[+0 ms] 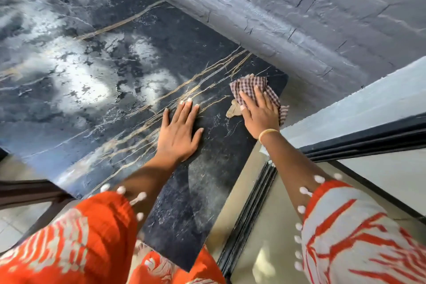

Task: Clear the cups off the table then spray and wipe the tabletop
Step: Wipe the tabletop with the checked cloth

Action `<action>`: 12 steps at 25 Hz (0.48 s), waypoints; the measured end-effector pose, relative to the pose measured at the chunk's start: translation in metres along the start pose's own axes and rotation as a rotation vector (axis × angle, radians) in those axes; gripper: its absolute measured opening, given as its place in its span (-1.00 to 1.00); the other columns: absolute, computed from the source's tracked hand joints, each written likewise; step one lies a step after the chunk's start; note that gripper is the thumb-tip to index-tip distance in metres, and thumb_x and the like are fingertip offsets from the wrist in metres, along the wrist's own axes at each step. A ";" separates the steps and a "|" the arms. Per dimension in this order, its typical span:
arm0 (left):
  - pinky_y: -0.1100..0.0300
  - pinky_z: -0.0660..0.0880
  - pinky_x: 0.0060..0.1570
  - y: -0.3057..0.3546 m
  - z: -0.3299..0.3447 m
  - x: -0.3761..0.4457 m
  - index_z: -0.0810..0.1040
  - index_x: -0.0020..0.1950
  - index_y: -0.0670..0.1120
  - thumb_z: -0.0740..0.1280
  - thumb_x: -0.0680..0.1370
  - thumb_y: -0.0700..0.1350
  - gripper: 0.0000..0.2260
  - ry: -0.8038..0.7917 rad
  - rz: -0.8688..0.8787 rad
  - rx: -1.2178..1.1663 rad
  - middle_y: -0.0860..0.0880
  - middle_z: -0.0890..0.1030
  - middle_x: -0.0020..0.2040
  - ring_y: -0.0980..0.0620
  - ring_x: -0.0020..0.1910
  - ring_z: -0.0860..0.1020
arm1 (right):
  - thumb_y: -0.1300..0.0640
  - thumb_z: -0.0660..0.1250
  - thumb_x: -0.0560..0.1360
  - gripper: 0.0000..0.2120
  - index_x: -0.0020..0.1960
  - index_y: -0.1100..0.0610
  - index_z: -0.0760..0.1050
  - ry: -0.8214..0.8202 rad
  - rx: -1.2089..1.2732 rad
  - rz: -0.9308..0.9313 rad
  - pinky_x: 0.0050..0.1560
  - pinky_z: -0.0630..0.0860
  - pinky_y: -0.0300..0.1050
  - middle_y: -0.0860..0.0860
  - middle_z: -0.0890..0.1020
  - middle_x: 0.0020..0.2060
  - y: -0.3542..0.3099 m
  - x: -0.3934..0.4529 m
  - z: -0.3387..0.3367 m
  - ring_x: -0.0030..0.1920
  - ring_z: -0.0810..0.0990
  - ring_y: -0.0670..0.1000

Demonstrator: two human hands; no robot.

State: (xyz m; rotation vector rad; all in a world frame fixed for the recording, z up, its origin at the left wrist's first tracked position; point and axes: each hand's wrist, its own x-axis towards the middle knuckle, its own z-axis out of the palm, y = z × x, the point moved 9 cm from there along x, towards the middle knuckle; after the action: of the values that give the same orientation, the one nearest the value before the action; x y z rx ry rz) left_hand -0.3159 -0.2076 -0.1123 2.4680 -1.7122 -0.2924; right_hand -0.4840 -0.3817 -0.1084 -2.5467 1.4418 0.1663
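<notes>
No lettering, label, brand mark, number or sign is showing legibly anywhere in this view.

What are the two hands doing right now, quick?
Left hand: open, flat on the tabletop, holding nothing.
Right hand: open, palm pressing the checked cloth on the table's corner.
</notes>
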 end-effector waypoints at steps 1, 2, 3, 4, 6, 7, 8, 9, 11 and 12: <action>-0.15 -0.06 0.51 -0.001 0.001 0.000 0.02 0.60 0.00 -0.07 0.60 0.22 -0.40 0.011 -0.009 -0.001 -0.02 0.03 0.60 0.00 0.58 0.00 | -0.16 0.00 0.62 -0.56 0.50 -0.25 0.15 0.015 0.006 0.015 0.50 0.09 0.17 -0.05 0.05 0.57 0.007 0.014 -0.006 0.53 0.12 0.16; -0.14 -0.07 0.52 -0.002 0.001 -0.001 0.02 0.60 0.00 -0.06 0.60 0.22 -0.40 0.022 -0.013 -0.007 -0.02 0.02 0.60 0.01 0.58 0.00 | -0.16 0.00 0.62 -0.56 0.50 -0.26 0.15 0.020 0.019 0.034 0.50 0.08 0.17 -0.05 0.06 0.57 0.012 0.025 -0.010 0.53 0.12 0.16; -0.13 -0.07 0.52 -0.003 0.000 -0.002 0.02 0.60 0.01 -0.06 0.60 0.22 -0.40 0.024 -0.018 -0.014 -0.01 0.03 0.60 0.02 0.58 0.00 | -0.17 0.00 0.62 -0.56 0.50 -0.26 0.15 0.014 0.027 0.050 0.50 0.07 0.17 -0.06 0.06 0.57 0.016 0.036 -0.013 0.53 0.12 0.16; -0.13 -0.08 0.52 -0.004 0.000 -0.003 0.02 0.60 0.02 -0.06 0.60 0.22 -0.41 0.022 -0.025 -0.016 -0.01 0.03 0.60 0.02 0.58 0.00 | -0.17 -0.01 0.62 -0.56 0.50 -0.26 0.14 0.005 0.025 0.064 0.50 0.07 0.17 -0.06 0.05 0.58 0.019 0.046 -0.014 0.54 0.11 0.16; -0.13 -0.08 0.52 -0.003 -0.002 -0.001 0.02 0.60 0.03 -0.05 0.61 0.23 -0.41 0.013 -0.028 -0.015 0.00 0.03 0.60 0.02 0.58 0.00 | -0.18 -0.03 0.62 -0.55 0.50 -0.27 0.12 0.006 0.017 0.089 0.51 0.05 0.18 -0.06 0.03 0.58 0.024 0.062 -0.019 0.54 0.10 0.16; -0.13 -0.08 0.52 -0.003 -0.002 0.000 0.01 0.60 0.04 -0.05 0.61 0.23 -0.41 0.009 -0.029 -0.023 0.01 0.03 0.60 0.02 0.58 0.00 | -0.18 -0.03 0.62 -0.55 0.50 -0.27 0.11 0.005 0.032 0.103 0.50 0.05 0.20 -0.06 0.03 0.58 0.025 0.069 -0.022 0.54 0.09 0.16; -0.12 -0.09 0.53 -0.004 -0.001 0.000 0.01 0.60 0.04 -0.04 0.61 0.23 -0.41 0.004 -0.030 -0.028 0.01 0.03 0.60 0.03 0.58 0.00 | -0.17 -0.03 0.62 -0.55 0.50 -0.26 0.12 0.008 0.048 0.120 0.50 0.05 0.21 -0.05 0.03 0.58 0.025 0.074 -0.023 0.54 0.09 0.16; -0.11 -0.10 0.53 -0.005 0.000 0.000 0.01 0.60 0.04 -0.02 0.61 0.23 -0.41 0.003 -0.031 -0.033 0.01 0.03 0.60 0.03 0.58 0.00 | -0.16 -0.02 0.62 -0.55 0.50 -0.26 0.13 0.021 0.052 0.140 0.50 0.04 0.21 -0.04 0.04 0.58 0.023 0.075 -0.024 0.54 0.09 0.17; -0.12 -0.08 0.52 -0.005 0.001 -0.003 0.03 0.59 0.04 -0.01 0.61 0.23 -0.41 -0.002 -0.036 -0.040 0.01 0.04 0.60 0.03 0.58 0.00 | -0.15 -0.02 0.62 -0.55 0.50 -0.25 0.14 0.053 0.066 0.209 0.50 0.02 0.22 -0.03 0.04 0.58 0.022 0.072 -0.023 0.54 0.08 0.17; -0.13 -0.08 0.52 -0.004 -0.001 -0.003 0.04 0.59 0.04 -0.01 0.60 0.23 -0.41 -0.004 -0.036 -0.043 0.01 0.05 0.60 0.03 0.58 0.00 | -0.15 -0.03 0.62 -0.55 0.51 -0.25 0.13 0.062 0.090 0.265 0.50 0.01 0.23 -0.03 0.03 0.58 0.020 0.067 -0.021 0.55 0.07 0.18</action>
State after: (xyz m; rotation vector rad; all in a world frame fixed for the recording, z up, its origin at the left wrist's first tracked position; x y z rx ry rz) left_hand -0.3126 -0.2035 -0.1125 2.4722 -1.6465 -0.3349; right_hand -0.4667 -0.4529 -0.1038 -2.3015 1.7645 0.0607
